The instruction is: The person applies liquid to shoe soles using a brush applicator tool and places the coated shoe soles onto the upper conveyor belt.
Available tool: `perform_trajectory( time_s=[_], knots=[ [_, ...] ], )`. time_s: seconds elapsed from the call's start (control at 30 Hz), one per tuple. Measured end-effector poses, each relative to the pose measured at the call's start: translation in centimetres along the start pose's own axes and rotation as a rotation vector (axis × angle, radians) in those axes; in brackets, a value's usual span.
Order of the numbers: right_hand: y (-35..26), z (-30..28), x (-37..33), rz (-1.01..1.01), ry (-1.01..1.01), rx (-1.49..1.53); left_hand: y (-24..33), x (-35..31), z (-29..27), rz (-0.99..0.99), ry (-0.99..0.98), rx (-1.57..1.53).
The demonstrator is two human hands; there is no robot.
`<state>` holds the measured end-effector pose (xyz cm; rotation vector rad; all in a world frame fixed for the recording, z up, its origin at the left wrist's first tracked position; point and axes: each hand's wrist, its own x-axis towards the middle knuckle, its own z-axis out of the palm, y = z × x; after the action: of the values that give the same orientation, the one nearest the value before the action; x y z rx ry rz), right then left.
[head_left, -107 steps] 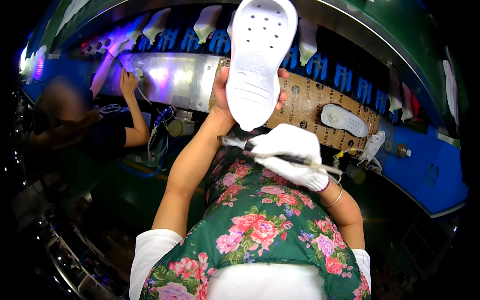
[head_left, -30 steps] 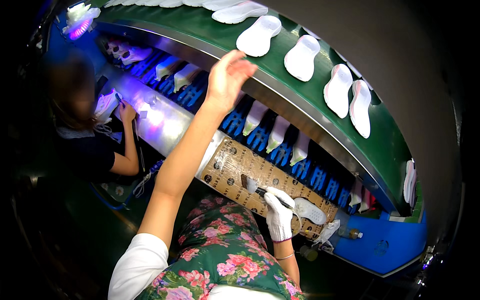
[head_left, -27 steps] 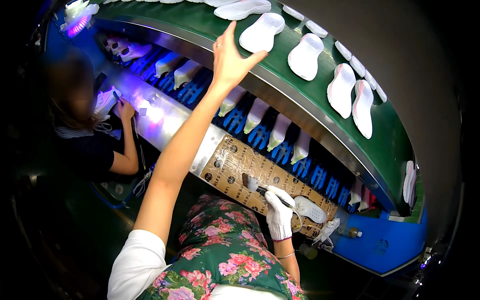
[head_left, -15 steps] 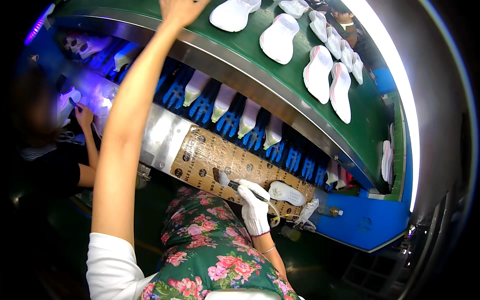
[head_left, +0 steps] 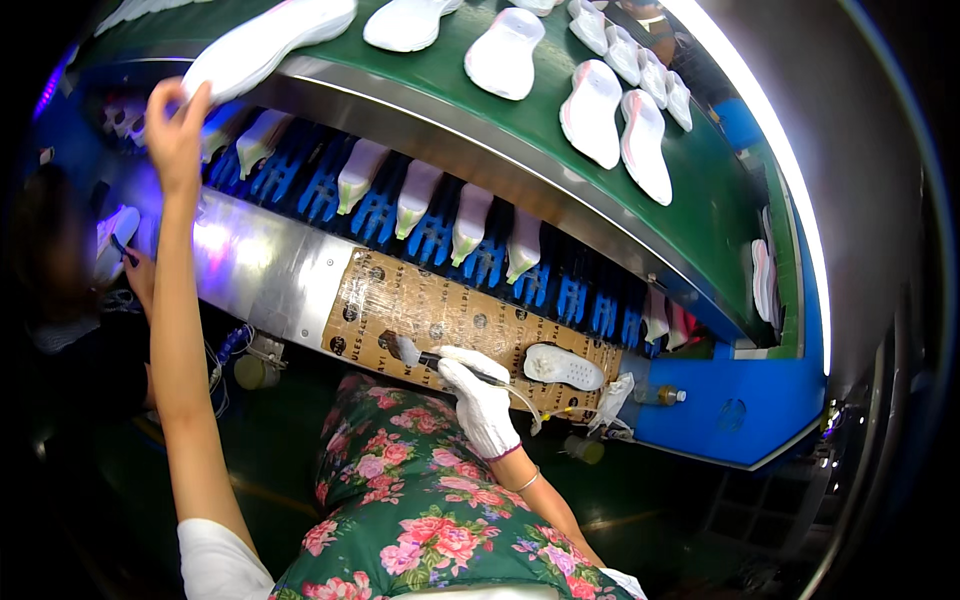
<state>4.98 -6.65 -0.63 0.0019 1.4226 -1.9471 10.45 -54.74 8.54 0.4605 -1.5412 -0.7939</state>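
Observation:
Pinched at its near end by my bare left hand (head_left: 176, 135) is a white shoe sole (head_left: 265, 48), slanting over the metal edge of the green belt. In a white knit glove, my right hand (head_left: 480, 402) is closed round the black handle of a brush (head_left: 408, 350). Its dark bristles point left, over the brown printed paper on the ledge; a thin tube trails from near the handle. Right of the glove, a white sole (head_left: 564, 367) with rows of small dimples lies on that paper.
Several white soles lie on the green belt (head_left: 400, 100). Below it, pale shoe parts (head_left: 471, 222) stand in a row among blue holders (head_left: 430, 243). A small bottle (head_left: 662, 395) and crumpled white wrap (head_left: 612, 402) are on the right. Another person (head_left: 70, 260) works at far left.
My left hand has come down and left from the belt's upper part, now with a white sole in its fingers. My right hand still holds the brush. The view has shifted slightly.

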Motion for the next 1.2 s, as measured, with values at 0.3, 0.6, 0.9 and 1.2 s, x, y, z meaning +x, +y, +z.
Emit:
perform_trajectory(
  time_s=[0.3,0.6,0.9,1.2],
  knots=[
    [-2.3,-1.5,-0.4,-0.165,0.001,0.199,6.0,-11.6,-8.9,-0.467,0.332,-0.274],
    [-6.9,-0.1,-3.5,-0.226,-0.224,-0.233,9.8,-29.8,1.3,-1.296,-0.620,-0.627],
    [-6.4,-1.9,-4.4,-0.167,-0.183,-0.189,17.1,-34.6,0.7,-1.661,-0.902,-1.176],
    [-8.9,-1.1,-3.3,-0.777,-0.170,-0.523,21.6,-31.3,5.7,-1.741,-0.502,-1.264]
  ],
)
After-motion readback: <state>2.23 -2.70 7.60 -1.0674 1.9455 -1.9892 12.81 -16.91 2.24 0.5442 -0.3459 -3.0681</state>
